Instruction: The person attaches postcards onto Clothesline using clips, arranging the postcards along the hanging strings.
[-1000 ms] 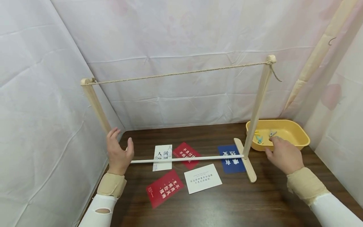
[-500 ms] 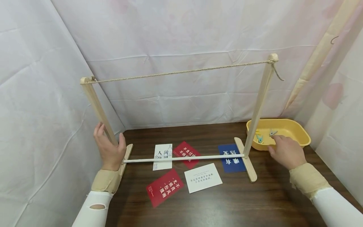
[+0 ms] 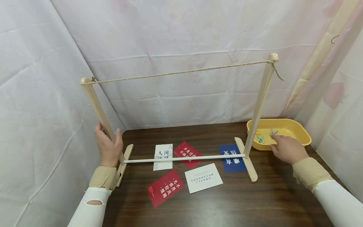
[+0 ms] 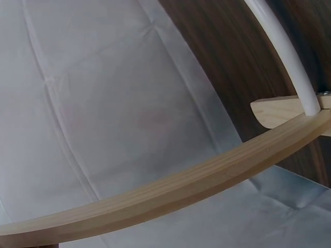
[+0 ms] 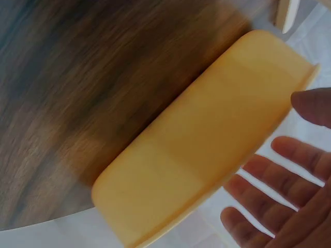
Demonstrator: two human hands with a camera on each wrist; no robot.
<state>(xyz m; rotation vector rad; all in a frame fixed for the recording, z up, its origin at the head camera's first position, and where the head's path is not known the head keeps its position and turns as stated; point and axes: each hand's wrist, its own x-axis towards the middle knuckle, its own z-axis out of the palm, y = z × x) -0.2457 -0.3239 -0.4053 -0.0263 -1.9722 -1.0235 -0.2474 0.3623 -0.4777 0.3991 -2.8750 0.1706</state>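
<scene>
A wooden stand (image 3: 261, 104) with two upright posts, a string across the top and a white crossbar (image 3: 184, 158) stands on the table. My left hand (image 3: 109, 149) holds its left post, fingers on the far side and thumb in front. In the left wrist view the post (image 4: 170, 194) runs past the hand, whose fingers are almost wholly out of sight. My right hand (image 3: 290, 149) is over the near rim of a yellow tray (image 5: 207, 134), fingers extended and nothing held. Inside the tray are a grey clothespin (image 3: 273, 133) and a teal clothespin (image 3: 260, 138), near the fingertips.
Several cards lie beneath and before the crossbar: a white card (image 3: 203, 178), two red cards, including the front one (image 3: 164, 188), a blue card (image 3: 232, 158) and a white one with large characters (image 3: 163, 151). Hanging cloth surrounds the table at back and sides.
My left hand has moved left and closed in around the left post. The right hand has shifted slightly right over the tray. The stand and cards stay where they were.
</scene>
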